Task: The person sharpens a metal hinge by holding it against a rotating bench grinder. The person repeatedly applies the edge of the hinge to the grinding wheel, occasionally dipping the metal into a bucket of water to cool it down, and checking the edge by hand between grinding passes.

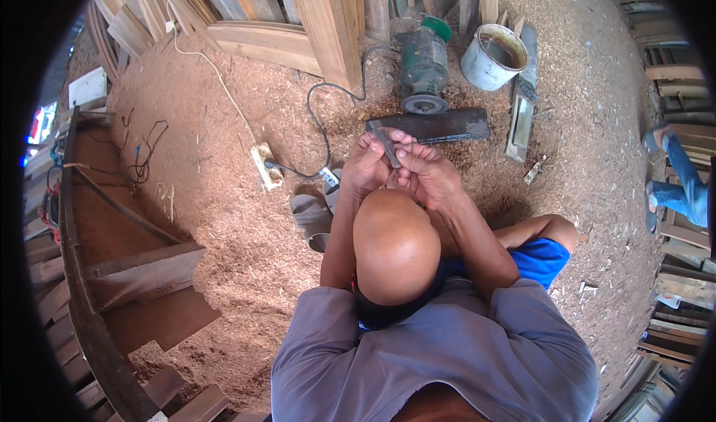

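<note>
Left hand [363, 165] and right hand [432, 174] pinch a flat grey metal-like strip [385, 145], apparently for inspection; next move requires steadiness.

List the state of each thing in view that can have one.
Flat dark piece: held in both hands, slanted
Left hand: closed on it
Right hand: closed on it
Bucket: upright, open, something inside
Power strip: on the ground, plug apparently in
Green machine: disc spinning or still, cannot tell
</note>
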`<state>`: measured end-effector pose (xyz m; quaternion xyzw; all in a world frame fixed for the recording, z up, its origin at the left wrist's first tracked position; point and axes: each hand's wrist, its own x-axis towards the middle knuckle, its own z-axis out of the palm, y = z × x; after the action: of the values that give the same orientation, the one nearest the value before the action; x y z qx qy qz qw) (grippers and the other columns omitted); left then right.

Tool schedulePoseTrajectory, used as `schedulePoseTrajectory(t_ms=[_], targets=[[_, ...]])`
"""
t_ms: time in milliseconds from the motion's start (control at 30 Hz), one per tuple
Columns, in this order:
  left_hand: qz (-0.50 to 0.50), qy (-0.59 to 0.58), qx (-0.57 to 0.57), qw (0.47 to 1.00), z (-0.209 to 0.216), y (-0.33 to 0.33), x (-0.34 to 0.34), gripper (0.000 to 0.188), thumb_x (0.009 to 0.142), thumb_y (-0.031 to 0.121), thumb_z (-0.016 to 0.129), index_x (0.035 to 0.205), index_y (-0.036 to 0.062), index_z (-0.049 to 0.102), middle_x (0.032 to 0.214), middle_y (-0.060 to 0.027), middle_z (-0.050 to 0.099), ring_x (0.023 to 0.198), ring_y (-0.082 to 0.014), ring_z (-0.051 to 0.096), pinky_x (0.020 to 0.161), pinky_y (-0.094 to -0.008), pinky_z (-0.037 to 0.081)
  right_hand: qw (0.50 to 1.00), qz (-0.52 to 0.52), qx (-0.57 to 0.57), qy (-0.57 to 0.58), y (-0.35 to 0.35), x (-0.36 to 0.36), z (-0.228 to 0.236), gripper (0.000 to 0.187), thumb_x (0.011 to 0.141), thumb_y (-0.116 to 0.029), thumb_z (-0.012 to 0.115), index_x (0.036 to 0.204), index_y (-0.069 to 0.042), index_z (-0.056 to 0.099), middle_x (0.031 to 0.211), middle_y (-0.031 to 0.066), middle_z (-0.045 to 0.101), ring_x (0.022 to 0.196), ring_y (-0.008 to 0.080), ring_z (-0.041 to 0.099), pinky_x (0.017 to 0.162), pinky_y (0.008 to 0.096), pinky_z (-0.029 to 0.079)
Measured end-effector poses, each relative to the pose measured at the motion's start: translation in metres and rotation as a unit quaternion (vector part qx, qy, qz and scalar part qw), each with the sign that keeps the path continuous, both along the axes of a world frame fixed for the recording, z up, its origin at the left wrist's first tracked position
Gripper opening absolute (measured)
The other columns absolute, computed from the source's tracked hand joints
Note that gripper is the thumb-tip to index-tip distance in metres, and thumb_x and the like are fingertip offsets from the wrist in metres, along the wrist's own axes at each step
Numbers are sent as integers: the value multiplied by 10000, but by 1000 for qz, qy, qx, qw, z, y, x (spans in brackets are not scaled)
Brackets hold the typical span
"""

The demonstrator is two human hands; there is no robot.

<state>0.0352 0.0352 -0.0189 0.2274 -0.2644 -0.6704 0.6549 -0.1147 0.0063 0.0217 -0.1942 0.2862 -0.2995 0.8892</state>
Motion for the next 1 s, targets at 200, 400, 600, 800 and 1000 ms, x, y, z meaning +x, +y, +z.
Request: schedulePoseTrajectory(t_ms=[200,400,600,800,1000], targets=[[3,-1,-15,1000,0,0,0,512,821,452,678,1065,9,591,1070,-129,627,1099,-309,573,964,-463,464,1000,8,-5,-4,-1,-2,-3,31,884,-50,638,907,-37,654,755,3,623,589,67,537,536,193,464],[15,75,6,997,10,-1,1,502,796,431,710,1053,12,609,1053,-123,630,1049,-261,599,887,-424,516,999,20,-29,27,-1,-5,1,56,871,-51,655,923,-32,649,748,2,613,569,63,528,537,184,465],[6,53,-3,999,2,-1,10,486,801,454,692,1005,23,601,1009,-99,616,993,-245,601,879,-412,511,998,56,-6,20,1,-10,3,92,866,-49,662,952,-24,639,749,10,603,564,65,519,525,182,454],[11,36,8,999,5,0,8,484,814,466,676,1003,28,593,1020,-95,601,999,-249,588,880,-411,501,998,58,2,8,0,-14,6,97,872,-46,653,964,-20,636,755,12,597,581,67,519,525,179,454],[4,31,-10,999,7,0,4,616,781,496,691,1139,6,587,1141,-127,611,998,-246,619,866,-414,528,999,45,-10,11,2,-11,3,94,877,-62,654,963,-26,642,748,4,598,573,64,516,532,183,454]])
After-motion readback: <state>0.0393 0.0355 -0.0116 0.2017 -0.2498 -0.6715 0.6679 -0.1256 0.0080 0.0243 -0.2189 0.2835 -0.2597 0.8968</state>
